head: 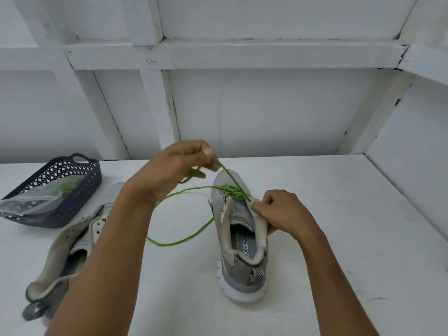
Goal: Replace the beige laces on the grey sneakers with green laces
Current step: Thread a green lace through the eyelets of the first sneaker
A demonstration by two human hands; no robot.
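The green lace [230, 189] is crossed through the front eyelets of the grey sneaker [230, 267] that stands upright on the worktop [339, 238], toe pointing away from me; one strand rises taut from the lacing to my left hand [179, 166], and another runs out to the left, passes behind my left wrist and curls in a loose loop on the worktop beside the shoe. My left grip is pressed together, thumb and fingertips pinching the raised strand, with a short length of lace trailing under the fingers; the hand is lifted above the toe, wrist bent, forearm slanting up from the lower left. My right hand [281, 212] has its grip closed on the sneaker's upper edge just behind the lacing, fingers curled over the right side of the collar; that forearm comes in from the lower right.

I count two sneakers; the second sneaker [65, 246] lies on its side to the left, partly hidden by my left forearm. One dark basket [80, 190] sits at the far left of the worktop, holding one clear plastic bag [36, 202] with something green inside, too blurred to name. A white panelled wall [266, 105] rises behind the worktop.
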